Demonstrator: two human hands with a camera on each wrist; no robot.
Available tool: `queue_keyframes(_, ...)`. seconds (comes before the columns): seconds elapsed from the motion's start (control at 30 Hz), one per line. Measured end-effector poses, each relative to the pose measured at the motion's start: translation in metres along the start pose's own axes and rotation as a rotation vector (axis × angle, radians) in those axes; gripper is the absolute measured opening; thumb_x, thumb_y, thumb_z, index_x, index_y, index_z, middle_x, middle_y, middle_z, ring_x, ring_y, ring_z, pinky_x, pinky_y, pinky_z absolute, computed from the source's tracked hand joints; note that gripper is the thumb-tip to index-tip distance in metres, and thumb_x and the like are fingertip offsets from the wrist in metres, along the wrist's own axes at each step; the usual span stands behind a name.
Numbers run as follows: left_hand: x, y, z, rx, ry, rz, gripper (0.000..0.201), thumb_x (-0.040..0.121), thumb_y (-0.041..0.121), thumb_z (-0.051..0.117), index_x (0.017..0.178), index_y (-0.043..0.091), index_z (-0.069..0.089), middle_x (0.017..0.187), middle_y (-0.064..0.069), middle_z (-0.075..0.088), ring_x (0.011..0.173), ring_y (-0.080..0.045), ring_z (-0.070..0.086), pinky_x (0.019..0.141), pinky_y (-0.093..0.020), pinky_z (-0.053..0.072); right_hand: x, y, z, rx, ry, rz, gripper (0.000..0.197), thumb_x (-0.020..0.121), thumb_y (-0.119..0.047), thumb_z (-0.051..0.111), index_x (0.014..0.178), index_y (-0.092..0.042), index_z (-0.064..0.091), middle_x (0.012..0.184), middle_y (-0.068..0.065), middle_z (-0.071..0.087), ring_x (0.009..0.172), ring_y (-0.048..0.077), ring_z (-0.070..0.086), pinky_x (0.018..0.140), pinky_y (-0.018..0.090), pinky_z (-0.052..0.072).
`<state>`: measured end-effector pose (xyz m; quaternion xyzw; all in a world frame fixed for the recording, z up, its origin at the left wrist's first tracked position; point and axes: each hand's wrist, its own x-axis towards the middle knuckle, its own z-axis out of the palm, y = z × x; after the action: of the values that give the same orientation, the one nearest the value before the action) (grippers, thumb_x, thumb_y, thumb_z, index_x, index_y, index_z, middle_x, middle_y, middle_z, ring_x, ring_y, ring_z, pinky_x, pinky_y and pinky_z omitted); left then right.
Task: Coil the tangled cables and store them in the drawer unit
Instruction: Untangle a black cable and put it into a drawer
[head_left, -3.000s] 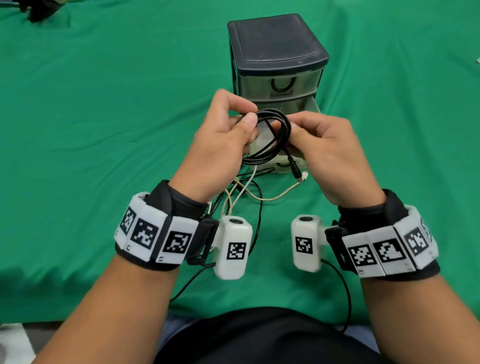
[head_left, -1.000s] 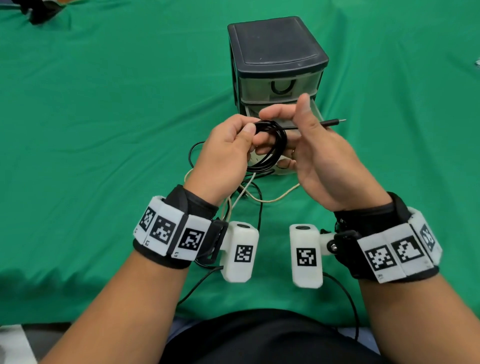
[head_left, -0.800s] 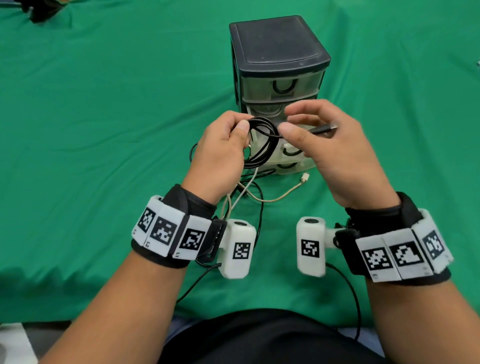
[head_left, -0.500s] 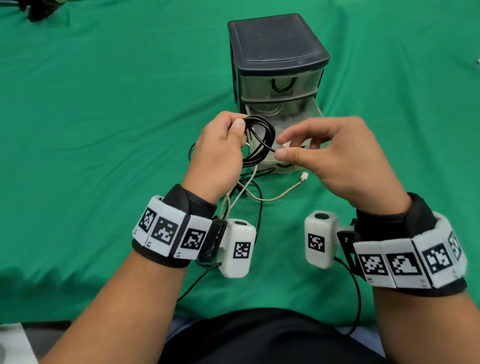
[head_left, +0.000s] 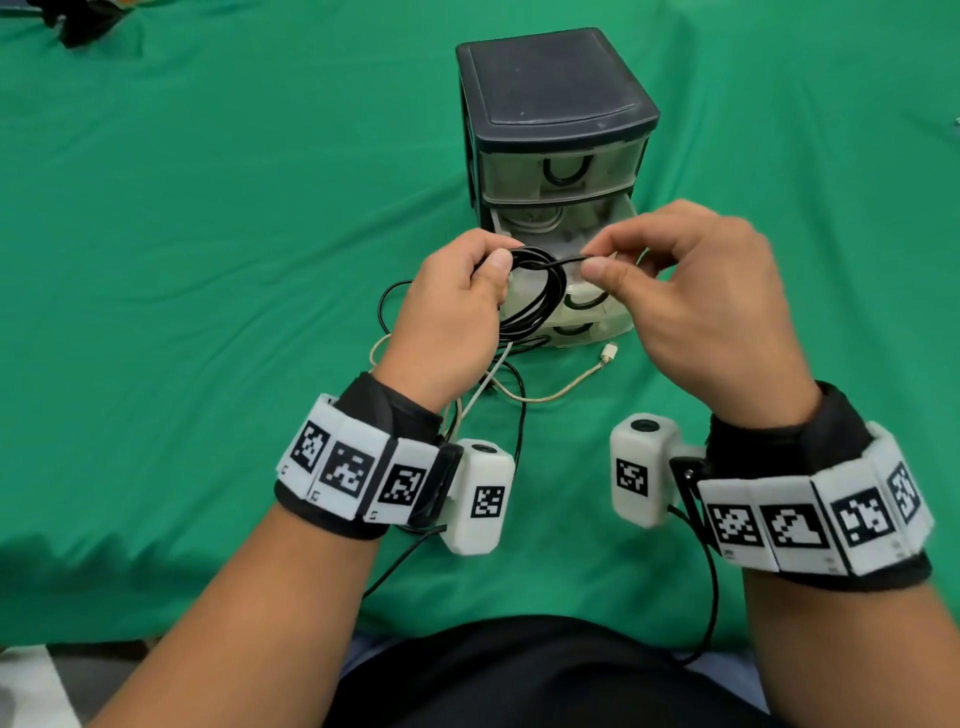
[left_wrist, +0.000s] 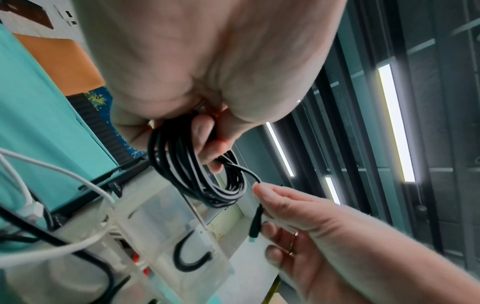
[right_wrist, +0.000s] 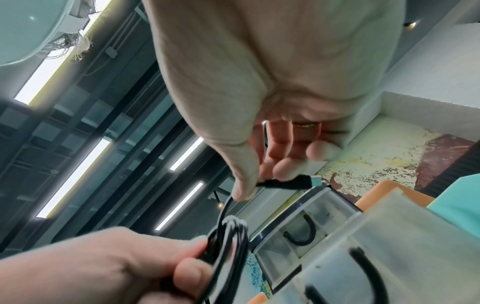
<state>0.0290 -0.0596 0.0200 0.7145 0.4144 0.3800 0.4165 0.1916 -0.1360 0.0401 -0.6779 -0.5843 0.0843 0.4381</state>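
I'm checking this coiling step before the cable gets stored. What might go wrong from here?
The black coil hangs from the left hand; if that grip loosens, the loops may spring apart. The right hand pinches only the plug end, which could slip. The loose cables below may snag.

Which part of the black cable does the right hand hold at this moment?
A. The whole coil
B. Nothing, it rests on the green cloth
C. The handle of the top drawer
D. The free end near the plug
D: the right hand pinches the free end of the black cable just by its plug, while the left hand grips the coil.
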Motion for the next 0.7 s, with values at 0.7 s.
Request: queue_keyframes(0.7,-0.002,0.017,0.0,-0.404,-0.047,-0.129,0.03,0.105,0.009,0.035,0.088,0.015,0.059,0.064,0.003,0.042,0.052,-0.002,0.035,0.05,-0.012,0.032,-0.01,-0.022,0.025,0.893,-0.051,0.322,0.012,0.086,-0.011,0.073,0.098,-0.012,0.069,0.089,0.007,0.075,0.08,0.015,0.069,0.074,0.025,0.055)
